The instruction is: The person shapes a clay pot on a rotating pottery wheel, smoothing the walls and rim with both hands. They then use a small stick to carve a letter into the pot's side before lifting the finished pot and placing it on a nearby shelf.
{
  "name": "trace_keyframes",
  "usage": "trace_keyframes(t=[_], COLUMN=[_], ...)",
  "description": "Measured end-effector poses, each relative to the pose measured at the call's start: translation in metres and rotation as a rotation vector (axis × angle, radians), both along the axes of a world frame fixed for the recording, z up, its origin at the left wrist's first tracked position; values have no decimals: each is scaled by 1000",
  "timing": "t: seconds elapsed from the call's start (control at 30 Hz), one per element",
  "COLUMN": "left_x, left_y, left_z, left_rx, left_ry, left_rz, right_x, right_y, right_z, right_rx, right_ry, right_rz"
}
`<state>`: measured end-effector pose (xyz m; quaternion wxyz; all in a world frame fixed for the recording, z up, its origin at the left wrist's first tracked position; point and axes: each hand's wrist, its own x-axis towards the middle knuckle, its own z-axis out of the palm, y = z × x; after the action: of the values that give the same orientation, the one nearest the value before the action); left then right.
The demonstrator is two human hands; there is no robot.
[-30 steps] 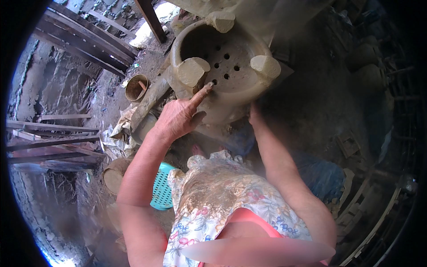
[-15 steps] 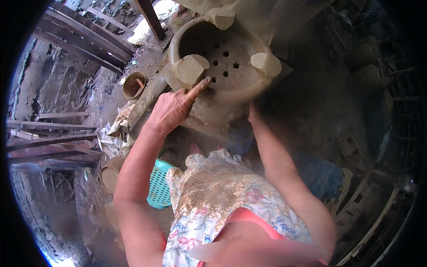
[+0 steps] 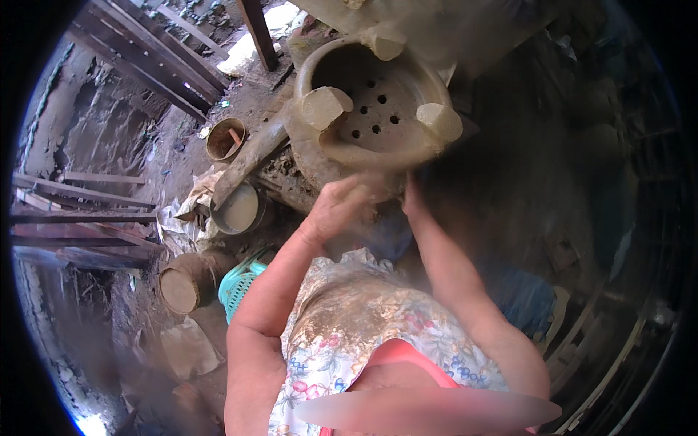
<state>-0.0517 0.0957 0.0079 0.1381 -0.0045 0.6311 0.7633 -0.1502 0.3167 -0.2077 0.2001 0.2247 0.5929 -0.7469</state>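
A round, wet-looking clay stove stands at the top centre, with a floor pierced by several holes and three blocky lugs on its rim. My left hand is at the near side of its outer wall, and its fingers are smeared by motion. Close to the right of it, my right hand reaches to the stove's near right side. The fingers of that hand are hidden by the clay wall.
A wooden plank sticks out left of the stove. Nearby are a small pot with a stick inside, a bucket of greyish liquid, a turquoise plastic basket and a brown round container. Dark beams stand at upper left.
My left hand has left the rim by the left lug, where its index finger was pointing, and come down and right to the near outer wall. My right hand stays at the near right side.
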Motion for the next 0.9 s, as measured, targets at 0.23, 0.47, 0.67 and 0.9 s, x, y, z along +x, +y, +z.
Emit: trace_keyframes(t=[0.23, 0.47, 0.67, 0.9], left_x=[16, -13, -49, -119], left_y=[-84, -136, -78, -24], left_z=[-31, -55, 18, 74], left_rx=[-303, -1293, -1248, -1570], left_ry=[109, 178, 575, 572], left_rz=[244, 441, 506, -114], right_x=[-37, -38, -29, -28], right_y=[30, 23, 36, 50], right_z=[9, -48, -83, -124], right_rx=[-47, 11, 233, 420], right_ry=[-58, -53, -69, -94], right_rz=[-33, -95, -123, -127])
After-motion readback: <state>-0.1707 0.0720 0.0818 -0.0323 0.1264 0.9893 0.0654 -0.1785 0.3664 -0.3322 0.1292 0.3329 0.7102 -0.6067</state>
